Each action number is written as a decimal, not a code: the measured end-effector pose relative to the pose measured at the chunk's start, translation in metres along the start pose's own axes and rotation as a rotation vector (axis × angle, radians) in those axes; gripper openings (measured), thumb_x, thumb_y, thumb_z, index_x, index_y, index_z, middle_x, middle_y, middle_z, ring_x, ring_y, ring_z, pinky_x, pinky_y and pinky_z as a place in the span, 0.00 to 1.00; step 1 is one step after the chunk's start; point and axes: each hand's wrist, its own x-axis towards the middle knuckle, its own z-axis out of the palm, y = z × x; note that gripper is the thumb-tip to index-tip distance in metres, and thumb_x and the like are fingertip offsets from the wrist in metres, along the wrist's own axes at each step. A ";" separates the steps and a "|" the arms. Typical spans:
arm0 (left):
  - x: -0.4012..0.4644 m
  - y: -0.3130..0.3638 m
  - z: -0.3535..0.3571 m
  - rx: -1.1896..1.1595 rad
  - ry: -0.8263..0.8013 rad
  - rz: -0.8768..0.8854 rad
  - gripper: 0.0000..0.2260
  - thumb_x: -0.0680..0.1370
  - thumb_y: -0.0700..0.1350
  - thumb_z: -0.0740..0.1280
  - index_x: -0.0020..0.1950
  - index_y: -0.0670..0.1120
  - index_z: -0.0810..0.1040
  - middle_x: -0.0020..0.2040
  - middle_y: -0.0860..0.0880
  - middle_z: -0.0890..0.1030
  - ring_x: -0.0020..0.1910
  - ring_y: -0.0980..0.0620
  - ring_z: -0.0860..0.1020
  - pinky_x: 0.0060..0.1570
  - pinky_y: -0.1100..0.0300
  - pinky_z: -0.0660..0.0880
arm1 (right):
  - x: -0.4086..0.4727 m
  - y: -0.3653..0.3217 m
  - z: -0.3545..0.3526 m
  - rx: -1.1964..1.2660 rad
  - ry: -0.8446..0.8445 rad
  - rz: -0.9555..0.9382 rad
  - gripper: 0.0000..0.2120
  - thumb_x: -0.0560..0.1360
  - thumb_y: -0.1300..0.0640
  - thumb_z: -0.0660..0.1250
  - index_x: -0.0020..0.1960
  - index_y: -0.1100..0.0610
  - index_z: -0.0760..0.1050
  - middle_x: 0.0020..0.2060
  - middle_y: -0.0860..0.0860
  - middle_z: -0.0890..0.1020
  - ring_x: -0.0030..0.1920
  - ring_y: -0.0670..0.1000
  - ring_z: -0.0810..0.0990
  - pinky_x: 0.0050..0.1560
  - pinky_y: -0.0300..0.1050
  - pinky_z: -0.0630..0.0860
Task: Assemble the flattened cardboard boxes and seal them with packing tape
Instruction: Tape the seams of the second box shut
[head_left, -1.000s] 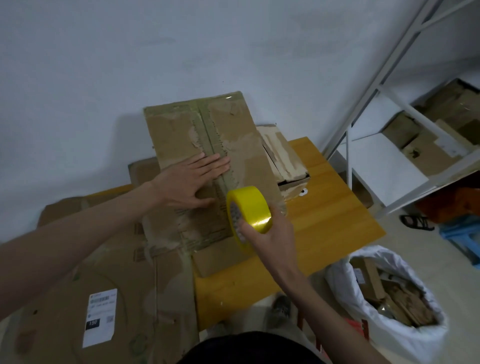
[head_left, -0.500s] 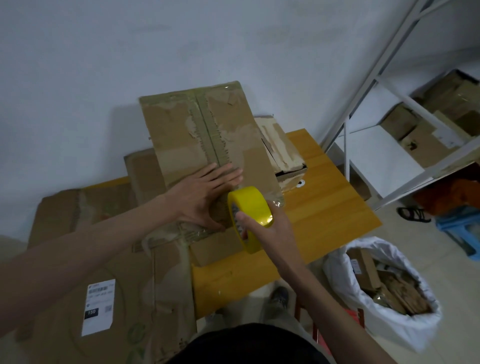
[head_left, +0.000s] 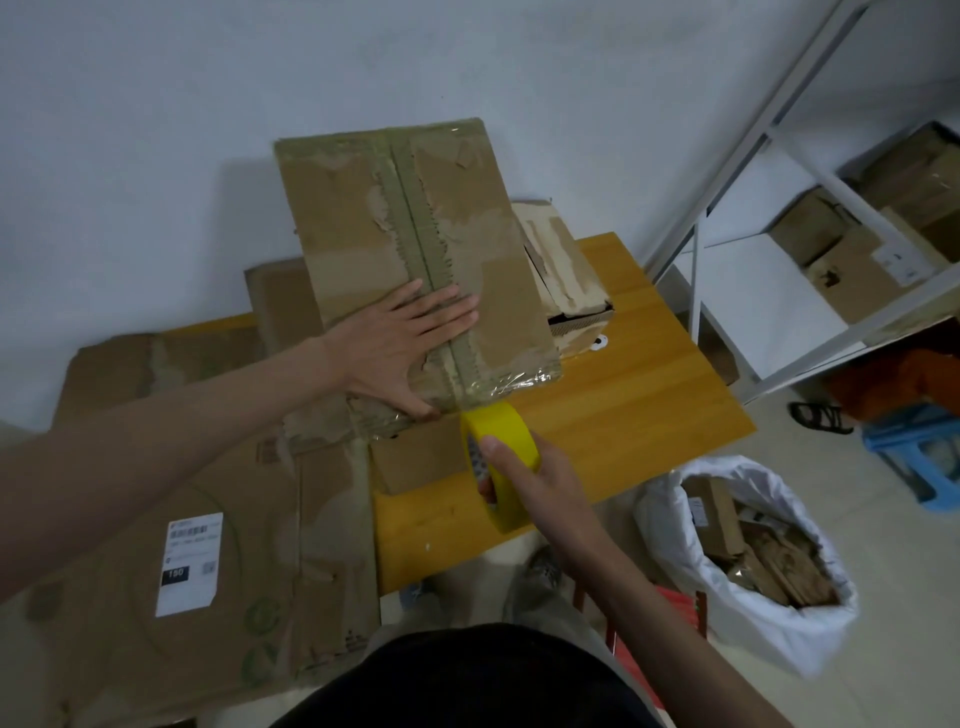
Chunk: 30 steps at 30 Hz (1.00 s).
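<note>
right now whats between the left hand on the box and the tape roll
In the head view, only the box's near edge, wrapped in shiny clear tape, separates the left hand from the yellow tape roll gripped by the right hand.

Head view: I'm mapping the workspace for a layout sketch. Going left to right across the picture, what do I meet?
White shipping label on the flattened cardboard → left hand pressing the box → yellow tape roll in the right hand → white sack of cardboard scraps → blue stool.
</note>
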 end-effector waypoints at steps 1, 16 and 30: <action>0.000 -0.001 -0.001 0.005 -0.001 0.004 0.55 0.68 0.82 0.51 0.82 0.46 0.42 0.82 0.49 0.42 0.81 0.49 0.41 0.78 0.43 0.48 | 0.002 0.003 0.001 0.019 -0.010 0.003 0.20 0.78 0.43 0.68 0.52 0.62 0.77 0.40 0.63 0.82 0.37 0.49 0.83 0.38 0.39 0.78; 0.001 -0.003 -0.003 -0.010 -0.003 0.013 0.57 0.67 0.83 0.51 0.82 0.47 0.42 0.82 0.51 0.42 0.81 0.50 0.42 0.78 0.41 0.48 | 0.036 0.067 0.009 0.058 -0.108 0.096 0.07 0.78 0.47 0.69 0.46 0.49 0.81 0.39 0.54 0.83 0.43 0.52 0.84 0.44 0.52 0.81; 0.002 0.021 -0.024 0.011 -0.127 -0.141 0.45 0.76 0.76 0.42 0.81 0.48 0.36 0.81 0.51 0.36 0.80 0.52 0.36 0.79 0.44 0.43 | 0.079 0.077 -0.039 -0.042 -0.183 0.078 0.15 0.79 0.41 0.66 0.55 0.53 0.78 0.48 0.44 0.84 0.51 0.42 0.82 0.48 0.36 0.77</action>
